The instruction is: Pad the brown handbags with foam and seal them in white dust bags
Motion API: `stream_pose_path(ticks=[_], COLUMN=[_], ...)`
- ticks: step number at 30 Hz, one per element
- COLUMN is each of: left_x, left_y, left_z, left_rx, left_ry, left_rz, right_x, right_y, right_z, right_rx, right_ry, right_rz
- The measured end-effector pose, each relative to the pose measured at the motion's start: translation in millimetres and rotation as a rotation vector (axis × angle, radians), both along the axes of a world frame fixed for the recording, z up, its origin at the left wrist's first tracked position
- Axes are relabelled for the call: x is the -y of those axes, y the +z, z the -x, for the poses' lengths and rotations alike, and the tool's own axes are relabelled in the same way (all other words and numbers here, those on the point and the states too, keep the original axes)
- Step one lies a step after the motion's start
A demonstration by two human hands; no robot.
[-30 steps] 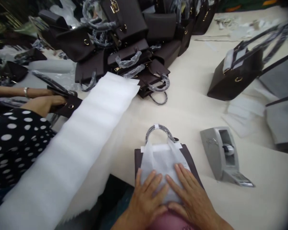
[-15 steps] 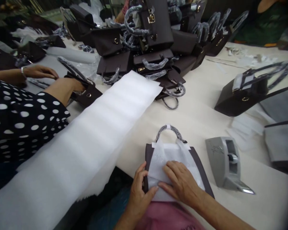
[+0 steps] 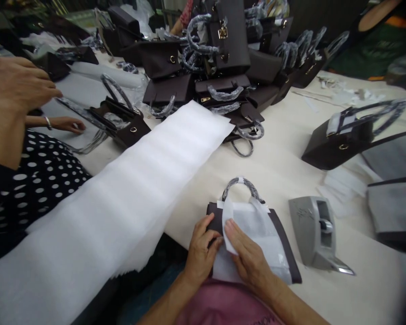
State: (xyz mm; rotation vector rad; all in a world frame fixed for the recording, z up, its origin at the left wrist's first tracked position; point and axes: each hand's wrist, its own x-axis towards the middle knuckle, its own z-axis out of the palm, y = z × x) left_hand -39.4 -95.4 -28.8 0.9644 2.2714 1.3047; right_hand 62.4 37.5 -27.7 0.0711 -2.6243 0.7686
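A small dark brown leather handbag point(image 3: 284, 243) lies flat at the near edge of the cream table point(image 3: 284, 167), its plastic-wrapped loop handle point(image 3: 242, 186) pointing to the far side. A thin white sheet of wrapping paper point(image 3: 257, 225) covers most of its upper face. The left hand point(image 3: 200, 253) rests on the bag's left edge, fingers curled and close together, thumb against the paper's left border. The right hand point(image 3: 246, 259) lies on the paper, fingers point(image 3: 232, 232) pressed together and flat; it seems to nip the folded left corner of the sheet, though the fold hides the thumb.

The bag looks light and fairly stiff, so it should slide easily on the smooth table and is best steadied by its side edges or lifted by the handle. The paper is flimsy, creases readily and would tear if pulled hard; it wants a gentle hold at a corner.

Just right of the bag stands a grey tape dispenser point(image 3: 316, 234). To the left a long white foam sheet point(image 3: 128, 189) runs from near left to far centre. Beyond it sits a pile of matching dark brown handbags point(image 3: 219, 63). At far left, a person in a black polka-dot sleeve point(image 3: 27, 189) reaches a hand point(image 3: 16, 85) over another bag point(image 3: 122, 122). On the right a larger dark bag point(image 3: 341, 140) stands tilted
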Motion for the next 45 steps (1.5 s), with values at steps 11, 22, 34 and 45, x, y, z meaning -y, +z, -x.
stream_pose_path(ticks=[11, 22, 34, 45], left_x=[-16.7, -20.4, 9.6, 13.1], left_y=[-5.0, -3.8, -19.1, -2.8], left_z=[14.0, 34.8, 9.0, -1.5], left_rx=[0.256, 0.575, 0.743, 1.098], left_ry=[0.006, -0.092, 0.119, 0.062], left_rz=[0.039, 0.083, 0.017, -0.051], right_x=[3.9, 6.5, 22.6, 20.8], right_y=[7.2, 11.2, 5.9, 9.3], right_z=[-8.8, -7.4, -12.8, -12.5], right_rx=[0.146, 0.329, 0.396, 0.406], right_ry=[0.135, 0.173, 0.043, 0.065], right_rz=[-0.219, -0.299, -0.362, -0.281])
